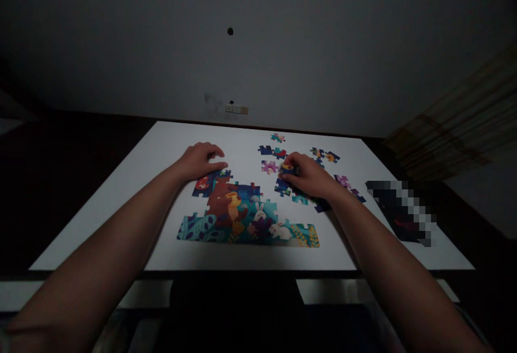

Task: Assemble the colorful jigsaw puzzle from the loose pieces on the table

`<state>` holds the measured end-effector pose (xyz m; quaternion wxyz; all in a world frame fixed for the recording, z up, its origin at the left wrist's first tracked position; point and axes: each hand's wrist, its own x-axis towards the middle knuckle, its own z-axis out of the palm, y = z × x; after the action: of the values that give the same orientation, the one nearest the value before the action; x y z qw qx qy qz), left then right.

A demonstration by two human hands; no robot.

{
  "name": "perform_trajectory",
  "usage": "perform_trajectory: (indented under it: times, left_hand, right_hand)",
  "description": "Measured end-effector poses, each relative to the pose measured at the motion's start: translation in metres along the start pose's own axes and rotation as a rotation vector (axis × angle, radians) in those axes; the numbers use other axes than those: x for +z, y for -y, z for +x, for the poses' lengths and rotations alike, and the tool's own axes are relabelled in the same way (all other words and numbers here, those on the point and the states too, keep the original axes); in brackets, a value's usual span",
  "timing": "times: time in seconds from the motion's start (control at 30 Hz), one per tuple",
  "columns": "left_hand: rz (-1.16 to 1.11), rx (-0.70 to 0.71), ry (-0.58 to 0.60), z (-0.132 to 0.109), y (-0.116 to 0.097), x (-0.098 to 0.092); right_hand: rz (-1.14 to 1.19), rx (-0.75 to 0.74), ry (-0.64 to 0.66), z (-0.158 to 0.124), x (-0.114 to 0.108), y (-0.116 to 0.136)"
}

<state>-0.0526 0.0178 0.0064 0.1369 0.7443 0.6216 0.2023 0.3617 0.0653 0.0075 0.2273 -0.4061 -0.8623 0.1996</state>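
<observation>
Across the white board (117,207), open room is stretching from the left hand (198,162) out to the board's slanted left edge, while a narrower white strip is running along the near edge below the partly built jigsaw puzzle (238,224). That puzzle is lying just below the left hand and below and left of the right hand (302,174). The left hand is resting half open, fingers lightly curled, its thumb reaching just over the puzzle's top pieces and gripping nothing visible. The right hand is closing thumb and fingers on a dark blue puzzle piece (287,169). Loose pieces (283,187) are lying around and beyond that hand, with a purple piece (269,167) just left of it, and more are scattering toward the far edge. Well right of the hand, a pixelated dark object (402,213) is lying near the board's right edge, its details hidden by blur.
</observation>
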Motion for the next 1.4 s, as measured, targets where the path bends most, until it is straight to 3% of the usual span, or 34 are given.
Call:
perform_trajectory:
  times: [0.13,0.2,0.3,0.4,0.43,0.6,0.77,1.1,1.4]
  left_hand:
    - [0.018,-0.011,0.0,-0.003,-0.003,-0.001]
    - [0.028,-0.013,0.002,-0.004,-0.002,-0.001]
    - [0.033,-0.006,0.006,-0.004,-0.001,0.0]
    - [0.037,-0.006,-0.003,-0.005,0.0,0.0]
    - [0.04,-0.008,-0.006,-0.006,-0.001,-0.001]
    - [0.042,-0.02,-0.007,-0.009,-0.001,-0.002]
    - [0.026,-0.025,-0.008,-0.009,0.001,-0.002]
    - [0.036,-0.019,-0.01,-0.008,0.0,-0.001]
    - [0.03,-0.026,0.005,-0.008,-0.003,-0.004]
  right_hand:
    - [0.134,0.009,-0.246,0.0,-0.014,0.017]
    - [0.19,-0.005,-0.278,0.003,-0.017,0.031]
    - [0.32,-0.053,-0.08,0.012,-0.004,0.057]
    - [0.46,-0.029,0.18,0.027,0.03,0.082]
    - [0.469,0.0,0.212,0.032,0.043,0.09]
    - [0.287,0.006,0.091,0.048,0.084,0.112]
    - [0.161,-0.037,0.084,0.048,0.084,0.117]
    - [0.128,-0.161,0.156,0.05,0.081,0.116]
    - [-0.011,-0.234,0.148,0.049,0.078,0.106]
